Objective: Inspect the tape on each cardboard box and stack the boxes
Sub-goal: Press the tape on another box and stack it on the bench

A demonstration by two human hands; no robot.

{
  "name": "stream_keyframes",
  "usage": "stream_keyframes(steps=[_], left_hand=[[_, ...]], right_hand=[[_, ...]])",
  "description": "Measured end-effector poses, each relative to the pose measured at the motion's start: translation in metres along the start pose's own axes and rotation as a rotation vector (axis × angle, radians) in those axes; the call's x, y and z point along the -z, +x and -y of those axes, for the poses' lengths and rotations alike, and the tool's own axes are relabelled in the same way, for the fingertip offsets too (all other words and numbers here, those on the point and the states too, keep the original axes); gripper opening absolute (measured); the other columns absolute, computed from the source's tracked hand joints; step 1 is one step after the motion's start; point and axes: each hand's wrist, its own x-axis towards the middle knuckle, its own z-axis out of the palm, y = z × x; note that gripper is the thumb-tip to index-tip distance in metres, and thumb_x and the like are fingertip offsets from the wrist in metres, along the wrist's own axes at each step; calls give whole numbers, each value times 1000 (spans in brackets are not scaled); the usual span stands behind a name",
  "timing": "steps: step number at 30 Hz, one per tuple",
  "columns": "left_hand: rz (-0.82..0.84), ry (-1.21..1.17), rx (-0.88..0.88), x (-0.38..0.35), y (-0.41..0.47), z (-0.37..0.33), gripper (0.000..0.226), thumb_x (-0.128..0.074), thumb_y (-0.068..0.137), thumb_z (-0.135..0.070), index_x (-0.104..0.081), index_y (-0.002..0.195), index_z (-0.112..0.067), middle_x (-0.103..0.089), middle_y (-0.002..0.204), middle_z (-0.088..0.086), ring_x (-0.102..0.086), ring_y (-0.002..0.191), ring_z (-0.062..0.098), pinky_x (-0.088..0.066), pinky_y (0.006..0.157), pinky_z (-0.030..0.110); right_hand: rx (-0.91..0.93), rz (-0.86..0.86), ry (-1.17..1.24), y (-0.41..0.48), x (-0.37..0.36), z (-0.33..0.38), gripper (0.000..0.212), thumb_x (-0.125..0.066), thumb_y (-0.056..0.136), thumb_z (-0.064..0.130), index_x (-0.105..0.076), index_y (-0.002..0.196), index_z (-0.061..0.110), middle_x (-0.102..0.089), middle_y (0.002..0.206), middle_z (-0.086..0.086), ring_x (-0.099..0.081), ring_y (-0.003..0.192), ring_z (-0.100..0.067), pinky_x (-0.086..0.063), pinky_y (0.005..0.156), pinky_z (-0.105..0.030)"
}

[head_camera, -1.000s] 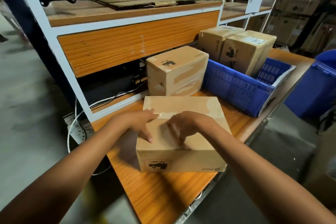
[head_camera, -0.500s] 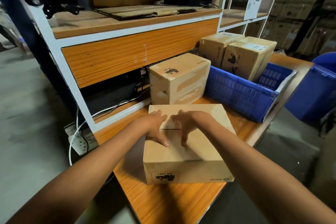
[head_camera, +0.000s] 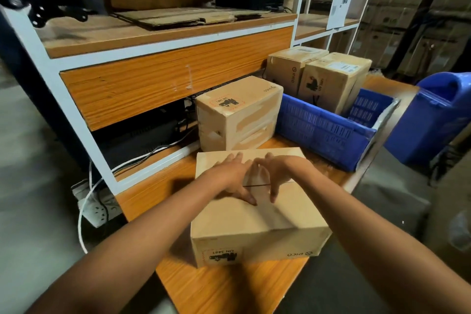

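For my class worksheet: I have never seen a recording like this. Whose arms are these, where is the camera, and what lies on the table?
No machine here: a person wears a camera on the head, so the one picture looks forward and down at their own arms. The left hand and right hand press straight fingers on top of a cardboard box, near its seam; neither grips anything. The box sits on a wooden table. Behind it stands a second taped box, and beside that a blue crate holds two more boxes.
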Motion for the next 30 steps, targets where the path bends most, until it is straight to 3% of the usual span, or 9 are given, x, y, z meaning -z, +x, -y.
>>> stream_keyframes(steps=[3,7,11,15,19,22,24,28,30], left_hand=[[55,31,14,8,7,-4,132,-84,63,-63,-2,160,-28,10,167,6,5,154,32,-21,121,56],[66,13,-75,22,23,-17,122,-81,64,-66,-15,159,-25,-8,167,10,-18,150,34,-35,114,51],[33,10,-94,20,34,-44,122,-79,69,-65,-10,160,-23,1,168,9,-7,153,32,-26,119,53],[52,103,-56,22,39,-58,125,-84,62,-63,-15,159,-24,-4,166,11,-11,151,35,-32,116,54],[105,110,-50,32,37,-64,113,-84,67,-56,-25,156,-21,-16,164,12,-30,144,36,-39,111,48],[126,2,-85,33,29,-69,86,-76,78,-53,-38,148,-19,-40,152,8,-52,121,29,-47,101,47],[124,-50,-128,25,20,-75,76,-71,83,-50,-41,147,-21,-48,146,6,-53,118,26,-47,101,46],[65,93,-155,5,1,-86,98,-69,78,-66,-23,157,-31,-14,166,4,-24,146,31,-38,110,52],[55,62,-157,5,-7,-86,95,-69,80,-64,-23,157,-32,-10,167,3,-22,148,31,-37,112,50]], right_hand=[[44,-16,-4,0,0,-2,117,-91,69,32,-19,160,24,-33,156,-8,-40,139,-33,-40,109,-45],[25,10,-17,-10,4,-29,112,-91,70,34,-23,158,22,-44,152,-5,-41,138,-30,-37,110,-42],[-35,11,-13,-11,-6,-60,107,-89,70,36,-26,156,27,-44,148,-3,-41,136,-30,-36,110,-46],[-37,-52,-33,-9,-12,-63,115,-90,64,48,-23,157,33,-42,150,-1,-36,136,-32,-33,112,-49],[-5,-49,33,-23,-10,-60,96,-86,75,34,-34,154,25,-49,146,-3,-43,134,-28,-35,105,-39],[12,-69,120,-35,-16,-70,70,-83,79,23,-53,141,25,-59,133,-1,-52,126,-25,-42,102,-36],[30,-75,137,-43,-26,-74,63,-82,80,23,-58,138,27,-61,128,2,-54,122,-23,-45,100,-36],[-4,-134,125,-52,-48,-71,77,-84,77,28,-49,146,31,-58,136,3,-52,124,-21,-45,102,-38],[-6,-151,136,-55,-49,-69,78,-84,77,28,-49,146,31,-58,137,3,-52,125,-21,-45,103,-38]])
